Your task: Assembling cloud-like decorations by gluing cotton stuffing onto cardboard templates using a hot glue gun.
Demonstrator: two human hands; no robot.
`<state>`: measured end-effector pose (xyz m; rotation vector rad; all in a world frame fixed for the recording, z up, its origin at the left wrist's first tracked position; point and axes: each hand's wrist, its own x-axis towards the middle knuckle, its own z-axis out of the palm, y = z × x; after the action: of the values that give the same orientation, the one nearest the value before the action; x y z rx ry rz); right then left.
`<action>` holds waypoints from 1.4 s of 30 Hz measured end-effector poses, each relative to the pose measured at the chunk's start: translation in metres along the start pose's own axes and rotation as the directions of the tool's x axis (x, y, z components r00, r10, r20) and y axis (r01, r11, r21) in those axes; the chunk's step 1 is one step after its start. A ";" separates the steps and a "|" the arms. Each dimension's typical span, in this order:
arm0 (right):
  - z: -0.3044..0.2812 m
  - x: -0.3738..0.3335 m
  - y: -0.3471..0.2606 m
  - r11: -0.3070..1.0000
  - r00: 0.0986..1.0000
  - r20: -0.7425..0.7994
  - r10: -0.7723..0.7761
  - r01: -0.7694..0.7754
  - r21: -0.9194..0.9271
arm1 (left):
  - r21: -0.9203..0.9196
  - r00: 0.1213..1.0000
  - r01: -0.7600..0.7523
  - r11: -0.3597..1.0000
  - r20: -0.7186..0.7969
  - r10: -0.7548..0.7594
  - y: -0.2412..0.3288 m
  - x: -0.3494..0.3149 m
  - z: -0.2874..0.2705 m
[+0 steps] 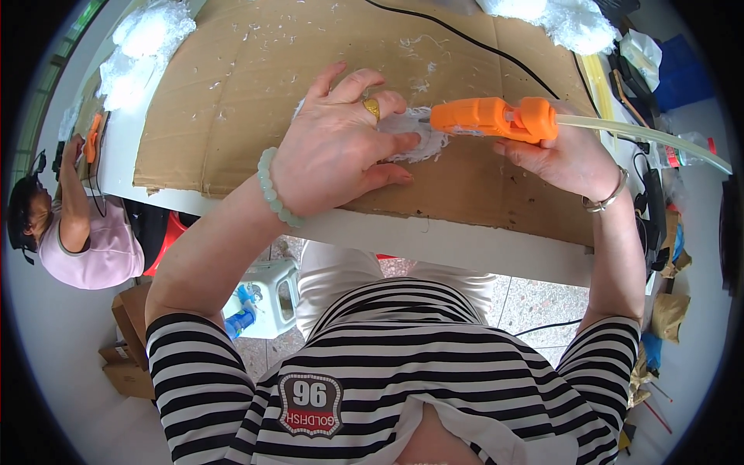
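Note:
My right hand (554, 159) is wrapped round an orange hot glue gun (477, 118), which lies level with its nozzle to the left. A pale glue stick (643, 133) sticks out of its back end. The nozzle meets a white, translucent piece with frayed, stringy edges (426, 147) on the cardboard. My left hand (341, 143) rests over the left part of that piece, fingers spread, fingertips touching it. The hand hides some of the piece, so its full shape cannot be made out.
A cardboard sheet (232, 101) with glue strings covers the white table (465, 252). Clear plastic bundles (151, 39) stand at the back left, others (570, 23) at the back right. A black cable (480, 43) crosses the cardboard. Another person (85, 240) sits at the left; a stool (271, 298) stands below.

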<state>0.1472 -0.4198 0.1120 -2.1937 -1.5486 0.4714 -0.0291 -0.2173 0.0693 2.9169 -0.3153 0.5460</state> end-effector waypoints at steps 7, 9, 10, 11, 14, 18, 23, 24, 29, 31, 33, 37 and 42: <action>0.004 0.007 0.005 0.981 0.983 -0.033 -0.180 0.177 -0.074 | 0.023 0.998 -0.004 1.000 -0.058 0.005 0.000 0.000 0.002; 0.002 0.001 -0.002 0.993 0.993 -0.047 -0.104 0.102 -0.058 | 0.024 0.999 -0.003 1.000 -0.051 0.005 0.001 0.001 0.003; 0.001 0.000 -0.004 0.999 0.998 -0.058 -0.029 0.026 -0.042 | 0.025 0.999 -0.002 1.000 -0.045 0.003 0.001 0.001 0.003; 0.001 0.001 -0.002 0.999 0.998 -0.056 -0.031 0.028 -0.041 | 0.026 0.999 0.001 1.000 -0.044 0.000 0.000 0.000 0.003; 0.001 0.000 0.001 0.991 0.989 -0.059 -0.133 0.133 -0.013 | 0.013 0.999 -0.006 1.000 -0.043 0.006 0.000 0.001 0.002; 0.003 0.003 0.001 0.991 0.992 -0.035 -0.122 0.121 -0.049 | -0.039 0.995 -0.034 0.999 -0.098 0.030 -0.004 0.002 0.001; 0.005 0.002 0.002 0.993 0.993 -0.052 -0.110 0.109 -0.034 | -0.315 0.939 0.084 0.945 -0.291 -0.180 -0.031 0.011 -0.003; 0.005 0.002 0.003 0.995 0.994 -0.048 -0.101 0.101 -0.010 | -0.310 0.939 0.085 0.947 -0.293 -0.181 -0.033 0.015 -0.003; 0.006 0.002 0.002 0.993 0.991 -0.063 -0.119 0.119 -0.001 | -0.114 0.988 0.150 0.982 0.054 -0.145 -0.040 0.032 0.000; 0.006 0.003 0.006 0.993 0.991 -0.055 -0.119 0.120 0.005 | -0.113 0.979 0.179 0.977 0.117 -0.165 -0.039 0.040 0.001; 0.006 0.002 0.005 0.993 0.991 -0.057 -0.120 0.120 -0.001 | -0.107 0.966 0.210 0.972 0.179 -0.188 -0.041 0.044 0.003; 0.007 0.002 0.006 0.991 0.989 -0.065 -0.130 0.130 -0.011 | -0.272 0.986 0.106 0.956 0.155 -0.065 -0.046 0.045 0.004; 0.007 0.001 0.005 0.996 0.994 -0.066 -0.083 0.085 0.015 | -0.287 0.990 -0.121 0.950 0.031 0.135 -0.038 0.031 0.005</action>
<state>0.1483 -0.4194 0.1032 -2.0997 -1.5884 0.3823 0.0096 -0.1872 0.0716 2.6470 -0.5447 0.4061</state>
